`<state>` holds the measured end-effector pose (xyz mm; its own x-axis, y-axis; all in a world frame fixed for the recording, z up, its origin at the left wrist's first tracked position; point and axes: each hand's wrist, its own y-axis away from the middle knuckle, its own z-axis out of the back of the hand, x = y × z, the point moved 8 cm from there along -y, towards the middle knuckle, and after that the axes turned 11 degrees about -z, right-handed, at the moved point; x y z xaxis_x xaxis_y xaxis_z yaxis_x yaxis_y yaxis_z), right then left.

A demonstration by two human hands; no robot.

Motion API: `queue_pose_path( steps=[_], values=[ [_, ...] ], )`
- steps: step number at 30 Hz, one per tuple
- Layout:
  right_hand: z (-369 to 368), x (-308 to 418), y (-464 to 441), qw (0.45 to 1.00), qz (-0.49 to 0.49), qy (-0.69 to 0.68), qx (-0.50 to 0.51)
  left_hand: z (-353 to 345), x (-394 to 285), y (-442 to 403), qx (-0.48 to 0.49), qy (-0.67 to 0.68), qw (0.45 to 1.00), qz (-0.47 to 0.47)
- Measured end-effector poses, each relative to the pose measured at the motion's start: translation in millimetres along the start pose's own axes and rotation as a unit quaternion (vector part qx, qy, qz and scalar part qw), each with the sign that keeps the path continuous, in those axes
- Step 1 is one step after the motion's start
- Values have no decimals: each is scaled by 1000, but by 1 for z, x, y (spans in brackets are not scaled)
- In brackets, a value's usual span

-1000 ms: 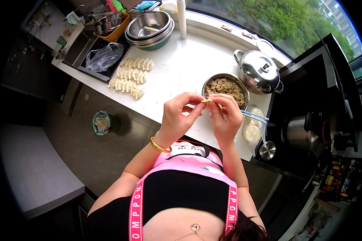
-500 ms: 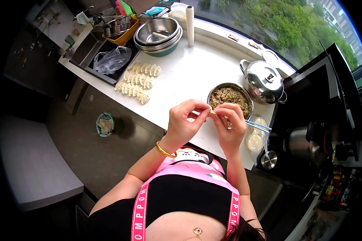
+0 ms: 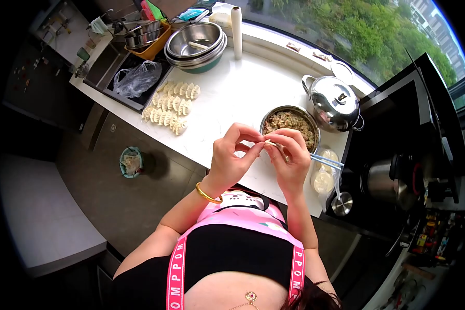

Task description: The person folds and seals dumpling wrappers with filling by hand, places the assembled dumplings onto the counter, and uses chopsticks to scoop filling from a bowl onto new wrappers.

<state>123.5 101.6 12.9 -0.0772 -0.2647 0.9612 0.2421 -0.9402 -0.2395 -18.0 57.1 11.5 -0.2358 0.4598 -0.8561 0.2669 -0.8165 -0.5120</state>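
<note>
- The white bench [image 3: 227, 106] ran under the work, with the person's two bare hands raised above its near edge.
- A lidded steel pot [image 3: 336, 101] stood at the right, beside the steel bowl [image 3: 289, 107] of chopped filling [image 3: 294, 124], which lay just beyond the hands.
- Rows of pleated dumplings [image 3: 171, 104] lay at the left of the bench, well apart from the bowl.
- The left hand [image 3: 233, 152] had its thumb and forefinger closed on one side of a small piece of dough; the right hand [image 3: 290, 160] gripped the other side in a like pinch.
- Round wrappers [image 3: 323, 182] in clear plastic lay near the right hand.
- Pale blue chopsticks [image 3: 328, 161] stuck out past the right hand; whether it held them could not be told.
- Smallest was the folded dumpling wrapper [image 3: 269, 143], up between both sets of fingertips, in front of the bowl's near rim and mostly hidden.
- The step in hand looked to be pinching its edge shut; the next pinch seemed to call for light, even pressure from both hands, without tearing the dough.
</note>
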Motion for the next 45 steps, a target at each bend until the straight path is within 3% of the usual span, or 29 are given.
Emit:
queue_pose_path(
  steps=[11, 15, 25, 27, 29, 35, 41, 45],
  values=[
    [-1, -2, 1, 1000, 3, 10, -9, -5, 7, 8, 44, 45, 996, 65],
    [-3, -6, 4, 1000, -3, 18, -1, -21, 24, 25, 149, 93, 968, 180],
    [-5, -6, 5, 1000, -20, -16, 14, -27, 34, 25, 109, 169, 965, 168],
    [-6, -1, 5, 999, -16, -12, 26, -27, 35, 24, 106, 216, 948, 206],
    [-6, -2, 5, 994, -91, -47, 45, -24, 33, 22, 104, 215, 950, 200],
    [-7, -7, 7, 990, -111, -78, 45, -19, 29, 20, 87, 210, 959, 171],
    [-4, 9, 10, 999, -35, 21, -16, -14, 26, 18, 70, 177, 970, 153],
    [0, 8, 17, 998, -44, 4, -37, -7, 29, 18, 45, 210, 964, 159]
  ],
)
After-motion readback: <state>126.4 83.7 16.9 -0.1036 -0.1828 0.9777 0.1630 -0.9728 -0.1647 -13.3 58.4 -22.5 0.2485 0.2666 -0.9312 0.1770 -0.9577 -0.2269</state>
